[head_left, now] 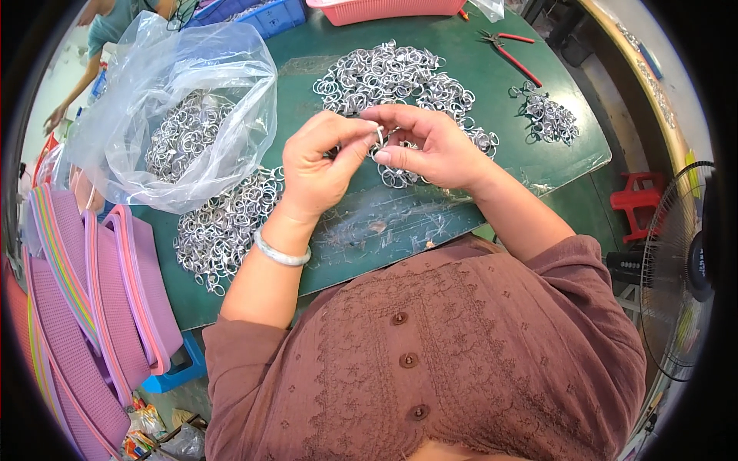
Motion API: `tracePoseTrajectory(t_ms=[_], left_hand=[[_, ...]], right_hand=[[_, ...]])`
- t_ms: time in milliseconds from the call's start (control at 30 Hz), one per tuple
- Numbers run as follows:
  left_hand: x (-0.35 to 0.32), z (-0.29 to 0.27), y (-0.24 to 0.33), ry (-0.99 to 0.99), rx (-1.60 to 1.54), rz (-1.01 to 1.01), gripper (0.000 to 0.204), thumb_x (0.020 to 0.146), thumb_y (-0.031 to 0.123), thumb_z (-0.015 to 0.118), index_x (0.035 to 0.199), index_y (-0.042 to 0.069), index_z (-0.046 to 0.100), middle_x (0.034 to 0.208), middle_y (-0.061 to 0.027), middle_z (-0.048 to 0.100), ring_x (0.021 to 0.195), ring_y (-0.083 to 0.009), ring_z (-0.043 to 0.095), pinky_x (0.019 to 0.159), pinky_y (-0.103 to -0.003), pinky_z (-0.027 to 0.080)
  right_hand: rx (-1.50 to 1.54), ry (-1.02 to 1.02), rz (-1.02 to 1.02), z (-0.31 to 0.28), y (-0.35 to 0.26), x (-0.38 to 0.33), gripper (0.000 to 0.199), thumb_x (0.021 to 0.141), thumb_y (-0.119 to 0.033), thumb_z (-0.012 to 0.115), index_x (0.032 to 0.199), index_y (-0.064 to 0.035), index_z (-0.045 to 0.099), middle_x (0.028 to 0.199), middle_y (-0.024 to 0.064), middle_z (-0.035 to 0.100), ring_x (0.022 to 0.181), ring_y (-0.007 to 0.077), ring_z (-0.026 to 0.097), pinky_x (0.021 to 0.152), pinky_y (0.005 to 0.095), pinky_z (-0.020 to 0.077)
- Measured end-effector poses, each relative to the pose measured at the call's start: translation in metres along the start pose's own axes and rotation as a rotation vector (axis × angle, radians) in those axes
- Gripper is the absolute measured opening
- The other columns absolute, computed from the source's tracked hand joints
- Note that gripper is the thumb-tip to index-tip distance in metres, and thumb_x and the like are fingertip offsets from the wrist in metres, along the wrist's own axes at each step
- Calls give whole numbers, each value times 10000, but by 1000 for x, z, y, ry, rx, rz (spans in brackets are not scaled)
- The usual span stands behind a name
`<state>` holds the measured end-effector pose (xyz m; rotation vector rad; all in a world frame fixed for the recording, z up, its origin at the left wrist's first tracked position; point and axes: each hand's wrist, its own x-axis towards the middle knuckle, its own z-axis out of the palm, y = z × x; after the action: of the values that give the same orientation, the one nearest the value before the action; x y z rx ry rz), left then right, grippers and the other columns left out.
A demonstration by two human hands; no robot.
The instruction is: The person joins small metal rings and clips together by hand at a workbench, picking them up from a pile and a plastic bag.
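Over the middle of the table my two hands meet in front of the large pile of metal rings (380,73). Thumb and forefinger of my left hand (319,157) pinch a small silvery metal ring (380,137), seen nearly edge-on. My right hand (434,146) curls around the same ring from the other side, thumb below and fingers above; its inner fingers are partly hidden. More loose rings lie under my right hand. Left of my left wrist, which wears a pale bangle (281,250), spreads a second pile of rings (227,230).
An open clear plastic bag (254,100) holds more rings at the left. Red-handled pliers (513,58) and a small ring pile (552,117) sit at the right. Blue (269,19) and pink (384,11) baskets stand behind. Purple baskets (142,284), a fan (669,269) and a red stool (639,203) flank the table.
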<state>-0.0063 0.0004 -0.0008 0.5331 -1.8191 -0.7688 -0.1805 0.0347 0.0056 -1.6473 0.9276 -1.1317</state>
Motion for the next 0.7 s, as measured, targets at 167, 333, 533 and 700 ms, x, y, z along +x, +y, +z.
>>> tracePoseTrajectory(t_ms=[167,333,533,700], left_hand=[[-1,1,3,13,5,80,199,687,-42,654,860,54,661,670,-34,556,592,-115,524,529,-218,410],[-1,0,5,22,88,157,237,672,-40,664,877,80,670,664,-37,549,574,-122,519,507,-221,406],[0,-1,6,33,215,270,232,656,-35,671,852,90,673,650,-39,536,551,-156,507,490,-248,399],[1,-1,9,18,256,277,223,670,-35,657,872,61,646,657,-37,541,548,-147,496,489,-243,388]], right_hand=[[194,-58,45,0,3,-2,288,779,-41,612,1061,-21,560,848,4,581,780,60,527,700,221,454],[167,-63,-17,1,1,-2,268,785,-31,609,1049,-22,567,848,-4,582,783,60,527,717,211,449],[368,-72,49,2,-2,-5,265,788,-37,614,1048,-12,572,875,14,592,787,58,531,698,200,446],[320,-33,92,0,-7,-4,250,787,-51,622,1033,-26,587,817,-1,578,743,49,519,669,195,445]])
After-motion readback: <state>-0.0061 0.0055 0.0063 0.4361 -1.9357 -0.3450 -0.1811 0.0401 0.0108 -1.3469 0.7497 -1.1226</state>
